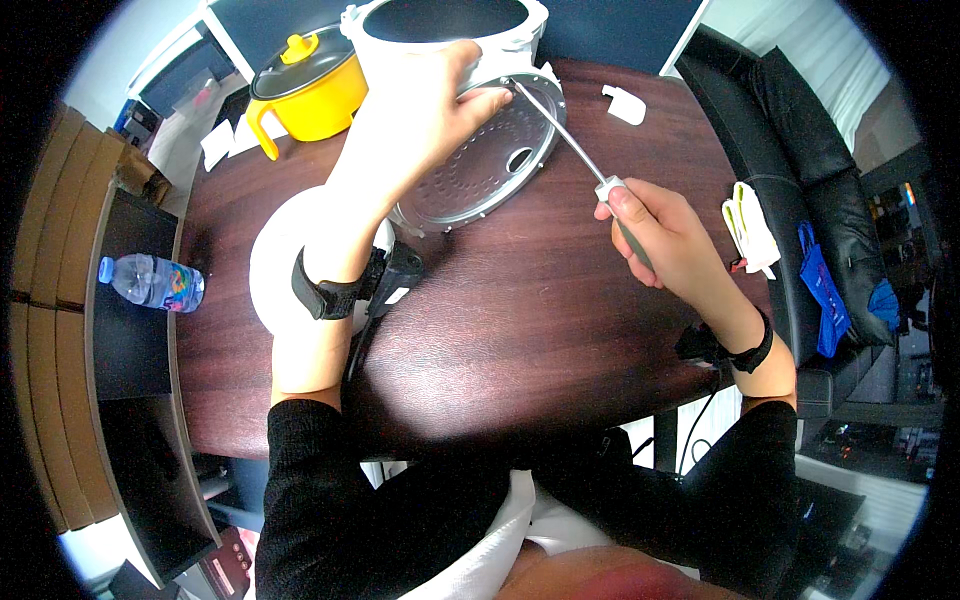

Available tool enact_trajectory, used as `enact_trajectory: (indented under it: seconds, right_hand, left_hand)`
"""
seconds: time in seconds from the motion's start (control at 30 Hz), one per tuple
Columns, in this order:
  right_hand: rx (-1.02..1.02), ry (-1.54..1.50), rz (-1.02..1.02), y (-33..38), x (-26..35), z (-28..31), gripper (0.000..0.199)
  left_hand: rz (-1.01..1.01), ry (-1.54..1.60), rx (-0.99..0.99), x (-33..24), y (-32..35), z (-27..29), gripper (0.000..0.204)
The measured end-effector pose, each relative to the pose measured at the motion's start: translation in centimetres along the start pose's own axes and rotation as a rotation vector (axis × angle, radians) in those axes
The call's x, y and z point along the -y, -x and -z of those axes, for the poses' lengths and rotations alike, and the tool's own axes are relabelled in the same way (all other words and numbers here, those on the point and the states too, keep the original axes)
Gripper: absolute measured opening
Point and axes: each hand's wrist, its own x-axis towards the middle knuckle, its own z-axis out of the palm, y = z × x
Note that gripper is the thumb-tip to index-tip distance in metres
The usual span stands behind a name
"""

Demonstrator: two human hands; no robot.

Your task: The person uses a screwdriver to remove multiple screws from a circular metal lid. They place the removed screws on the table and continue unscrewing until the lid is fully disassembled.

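**Dark wood worktop, one screwdriver at a metal plate**

Dark reddish-brown wood makes up the worktop (520,300), rounded at its near edge and glossy under the light. A black sofa (800,150) stands to the right, with a white and yellow cloth (750,228) on its edge and a blue bag (822,290) beside it. To the left is a low dark shelf carrying one plastic water bottle (150,283), with pale wooden panels beyond it.

At the far side of the worktop stands one white cooker body (450,30), and hinged below it lies its round, perforated metal plate (490,165). The left hand (425,110) lies over the cooker's rim, fingers curled down onto the plate's top edge and pressing there. The right hand (655,235) is closed round the grey handle of one screwdriver (570,145), thumb on top; the shaft runs up and left, its tip at the plate's rim just beside the left fingertips. The two hands are well apart, joined only by the tool's length.

One yellow pot (310,90) with a dark lid sits left of the cooker. One small white part (625,105) lies to the right, one white disc (275,255) under the left forearm. Each wrist wears one black strap.
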Motion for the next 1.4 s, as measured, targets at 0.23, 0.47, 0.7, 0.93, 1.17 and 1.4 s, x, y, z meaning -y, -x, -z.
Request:
enact_trajectory:
  seconds: [0.23, 0.47, 0.7, 0.93, 1.17, 1.4]
  right_hand:
    - [0.026, -0.028, 0.005, 0.0, -0.2, -0.3, 0.038]
    - [0.059, -0.044, -0.007, 0.0, -0.3, -0.3, 0.039]
    - [0.036, -0.060, -0.027, -0.3, -0.6, -1.0, 0.039]
    - [0.174, -0.098, -0.073, -0.1, 0.4, -2.5, 0.041]
    - [0.272, -0.445, -0.120, 0.1, -0.4, -4.5, 0.045]
    - [0.355, -0.696, -0.139, 0.2, -0.3, -4.7, 0.045]
  left_hand:
    - [0.017, -0.015, -0.011, -0.1, 0.2, -0.1, 0.035]
    - [-0.015, -0.044, -0.043, -0.1, 0.1, -0.1, 0.037]
    - [-0.013, -0.061, -0.046, 0.3, 0.1, -0.4, 0.037]
    - [-0.022, -0.084, -0.067, 0.3, 0.2, -0.5, 0.035]
    - [-0.046, -0.102, -0.116, -0.1, 0.3, -0.9, 0.032]
    - [-0.031, -0.128, -0.110, -0.7, 0.6, -0.6, 0.029]
